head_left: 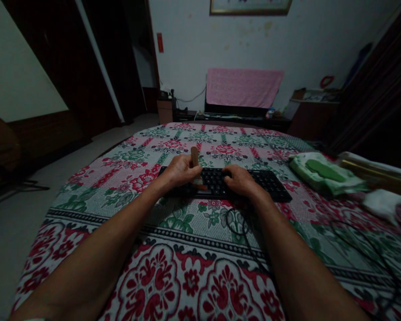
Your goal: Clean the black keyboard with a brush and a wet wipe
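Observation:
A black keyboard (270,183) lies on a bed with a red, green and white floral cover (173,276). My left hand (180,170) is closed around a brush with a wooden handle (194,156); the handle sticks up and the bristle end rests on the keys. My right hand (239,179) lies on the middle of the keyboard, fingers curled down onto the keys, holding it in place. The keyboard's black cable (235,223) loops on the cover just in front of it.
A folded green and white cloth (324,174) and a white bundle (382,200) lie at the right of the bed. Beyond the bed stand a low dark cabinet with a pink cloth (243,87) and a dark doorway at left. More cable (370,249) trails at right.

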`<state>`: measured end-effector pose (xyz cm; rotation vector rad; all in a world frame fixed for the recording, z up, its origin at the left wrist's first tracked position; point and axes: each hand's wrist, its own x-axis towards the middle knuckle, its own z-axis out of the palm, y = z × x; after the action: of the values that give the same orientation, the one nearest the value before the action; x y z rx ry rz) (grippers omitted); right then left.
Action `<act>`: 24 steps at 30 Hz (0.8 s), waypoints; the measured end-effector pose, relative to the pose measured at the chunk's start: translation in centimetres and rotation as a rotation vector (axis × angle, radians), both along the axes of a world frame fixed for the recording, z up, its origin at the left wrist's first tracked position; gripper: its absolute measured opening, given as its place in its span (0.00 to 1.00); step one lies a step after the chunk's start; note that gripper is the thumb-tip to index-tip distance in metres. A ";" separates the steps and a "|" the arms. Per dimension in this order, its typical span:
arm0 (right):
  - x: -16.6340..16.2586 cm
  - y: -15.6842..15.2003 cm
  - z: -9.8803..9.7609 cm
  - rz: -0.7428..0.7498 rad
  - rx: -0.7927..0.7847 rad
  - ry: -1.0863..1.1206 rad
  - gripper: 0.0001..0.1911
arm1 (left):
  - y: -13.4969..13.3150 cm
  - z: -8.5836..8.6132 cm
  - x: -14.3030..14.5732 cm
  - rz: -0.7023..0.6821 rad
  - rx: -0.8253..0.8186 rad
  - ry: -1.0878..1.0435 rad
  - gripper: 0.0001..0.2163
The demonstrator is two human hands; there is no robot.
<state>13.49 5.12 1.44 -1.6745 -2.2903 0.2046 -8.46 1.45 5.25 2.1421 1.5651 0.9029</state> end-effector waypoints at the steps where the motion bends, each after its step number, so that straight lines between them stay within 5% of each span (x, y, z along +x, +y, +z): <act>1: 0.0 0.0 0.0 0.000 0.000 0.001 0.18 | -0.1 0.3 -0.2 0.015 -0.004 0.037 0.09; 18: -0.7 -0.5 -0.1 0.007 0.040 0.017 0.18 | -0.3 2.1 -1.5 0.137 0.038 0.100 0.07; 24: -1.1 -0.7 -0.4 0.055 0.061 0.038 0.18 | 0.0 0.4 0.0 0.060 0.046 -0.088 0.11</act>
<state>12.42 4.44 1.01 -1.5654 -2.2929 0.1747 -8.49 1.45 5.69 2.0665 1.5879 1.0478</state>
